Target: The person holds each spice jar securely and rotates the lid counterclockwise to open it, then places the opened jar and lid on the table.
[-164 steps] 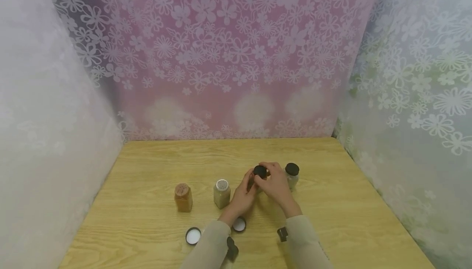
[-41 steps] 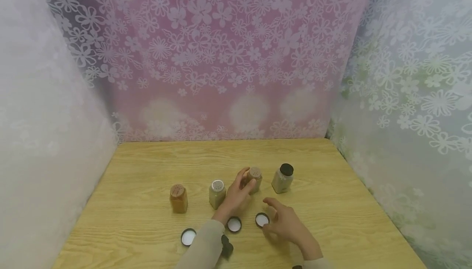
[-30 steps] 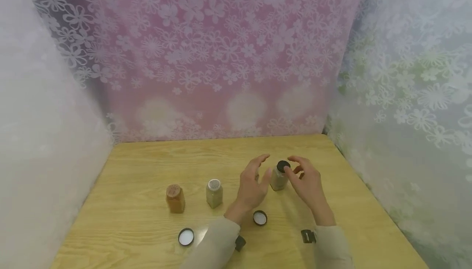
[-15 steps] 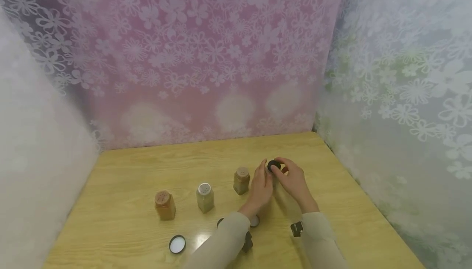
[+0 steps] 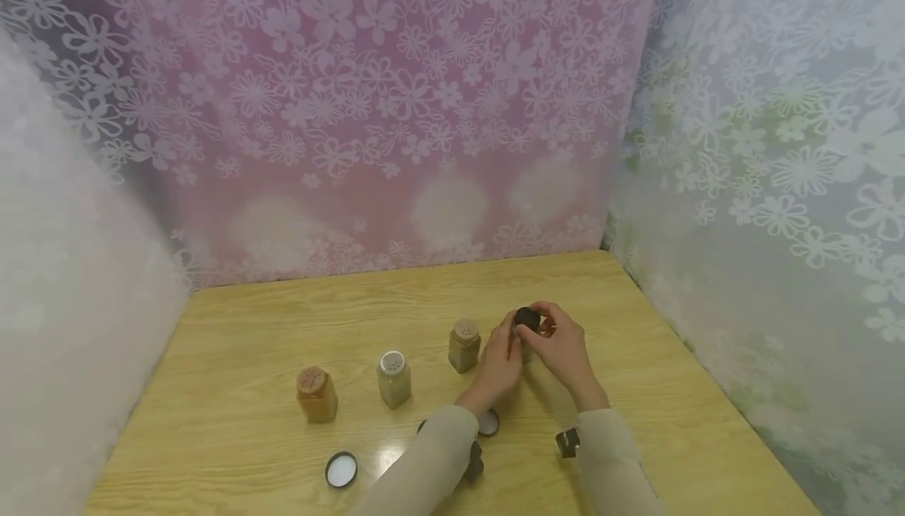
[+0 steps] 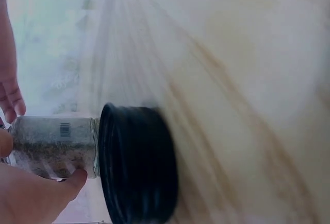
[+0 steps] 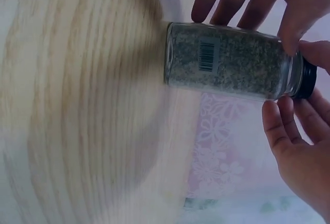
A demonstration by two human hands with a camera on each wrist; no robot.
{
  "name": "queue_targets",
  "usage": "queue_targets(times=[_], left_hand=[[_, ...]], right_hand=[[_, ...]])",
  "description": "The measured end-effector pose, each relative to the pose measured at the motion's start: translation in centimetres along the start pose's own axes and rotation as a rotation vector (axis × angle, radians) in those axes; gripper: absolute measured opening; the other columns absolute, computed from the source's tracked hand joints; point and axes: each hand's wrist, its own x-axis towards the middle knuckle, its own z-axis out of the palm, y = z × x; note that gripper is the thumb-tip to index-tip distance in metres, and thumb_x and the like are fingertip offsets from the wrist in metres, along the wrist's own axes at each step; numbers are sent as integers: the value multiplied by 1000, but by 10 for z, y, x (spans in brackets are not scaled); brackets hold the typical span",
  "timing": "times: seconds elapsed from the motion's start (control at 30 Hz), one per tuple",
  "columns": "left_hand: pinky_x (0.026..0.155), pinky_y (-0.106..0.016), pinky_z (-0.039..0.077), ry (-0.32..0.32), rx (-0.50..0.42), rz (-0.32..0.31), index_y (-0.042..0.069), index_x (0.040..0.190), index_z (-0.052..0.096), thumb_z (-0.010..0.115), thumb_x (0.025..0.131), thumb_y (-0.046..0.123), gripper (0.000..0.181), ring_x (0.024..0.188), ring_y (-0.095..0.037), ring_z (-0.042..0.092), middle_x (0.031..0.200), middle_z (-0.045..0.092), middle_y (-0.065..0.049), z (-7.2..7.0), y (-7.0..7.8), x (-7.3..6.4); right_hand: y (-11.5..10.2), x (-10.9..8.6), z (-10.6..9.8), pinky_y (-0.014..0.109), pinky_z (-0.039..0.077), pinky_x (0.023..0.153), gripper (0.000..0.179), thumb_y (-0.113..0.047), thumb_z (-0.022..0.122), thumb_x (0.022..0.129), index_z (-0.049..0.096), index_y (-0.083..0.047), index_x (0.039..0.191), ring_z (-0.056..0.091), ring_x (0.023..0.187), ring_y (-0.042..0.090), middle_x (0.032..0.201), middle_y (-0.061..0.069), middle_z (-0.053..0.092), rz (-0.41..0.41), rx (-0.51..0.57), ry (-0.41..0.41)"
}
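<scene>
My left hand [image 5: 497, 367] grips the body of a square glass spice jar [image 7: 232, 62] with a speckled grey-green filling and a barcode label. The jar stands upright at the right end of a row of jars. From the right, my right hand [image 5: 562, 351] pinches the jar's black lid [image 5: 527, 317] between thumb and fingers. That lid sits on the jar's neck in the right wrist view. In the left wrist view my left thumb lies along the glass, and the right fingers show at the jar's top.
Left of the hands stand three jars with bare shaker tops: a brownish one [image 5: 464, 345], a pale green one [image 5: 393, 378] and an orange one [image 5: 316, 395]. Removed lids lie nearer: one upturned lid [image 5: 342, 470], another lid [image 5: 489, 422] and a third partly under the left sleeve [image 5: 431, 453].
The brownish jar has lost its black lid, which was set down on the table. Both hands then moved right to the last jar and took hold of it. The head view has shifted.
</scene>
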Motion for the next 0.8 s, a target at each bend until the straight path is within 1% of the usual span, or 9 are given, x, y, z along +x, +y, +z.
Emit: queue_targets(times=[0.13,0.23,0.27,0.37,0.43,0.5,0.57,0.67,0.8], left_hand=[[117,-60,44,-23,-11,-18,11,167,28,39,114,17,54,145,-42,50,161,44,-23,-1,0,1],[116,-59,46,-24,-39,-33,11,167,28,40,115,19,54,142,-41,52,160,45,-23,-2,0,2],[115,-59,46,-25,-49,-42,12,167,28,40,115,21,54,141,-40,53,160,45,-22,-2,1,2],[111,-57,50,-26,-90,-58,12,167,29,41,115,27,55,135,-39,58,159,46,-23,-4,1,3],[110,-55,52,-30,-105,-61,12,167,29,41,115,30,55,132,-38,59,158,47,-23,-4,1,3],[108,-55,52,-22,-106,-49,12,166,31,42,115,29,55,131,-38,60,156,49,-23,-5,1,3],[109,-57,51,-16,-94,-39,12,166,31,44,114,26,55,133,-39,58,156,49,-23,-4,0,3],[115,-59,47,-11,-68,-43,13,166,31,46,114,26,56,141,-40,53,158,48,-22,-3,0,2],[120,-61,41,-14,-52,-57,13,166,30,46,114,28,57,149,-42,46,162,45,-21,-3,2,1]], right_hand=[[2,0,0,21,51,76,52,-16,77,98,57,0,143,59,94,25,127,22,68,-48,14,-33],[0,1,-1,23,51,74,62,-23,76,99,49,0,150,60,95,27,141,25,62,-36,15,-39],[0,1,-1,24,51,74,65,-27,77,99,48,-1,150,61,95,27,141,25,62,-18,13,-31],[-1,2,-1,25,52,75,65,-36,79,97,51,1,143,62,95,25,129,23,67,45,4,-18],[-1,1,-1,25,52,76,60,-36,79,97,56,1,137,62,94,24,119,20,69,66,-3,-15],[-2,0,-2,27,50,78,54,-33,77,98,59,1,136,60,94,23,115,18,69,60,-4,-26],[-3,0,-3,28,49,76,55,-30,76,99,58,0,141,57,91,23,117,20,68,44,0,-34],[-4,1,-3,28,48,73,66,-34,75,100,48,-1,151,56,89,22,127,23,67,50,9,-43],[-5,0,-2,25,48,71,70,-41,76,98,46,0,147,57,89,22,133,25,66,90,5,-32]])
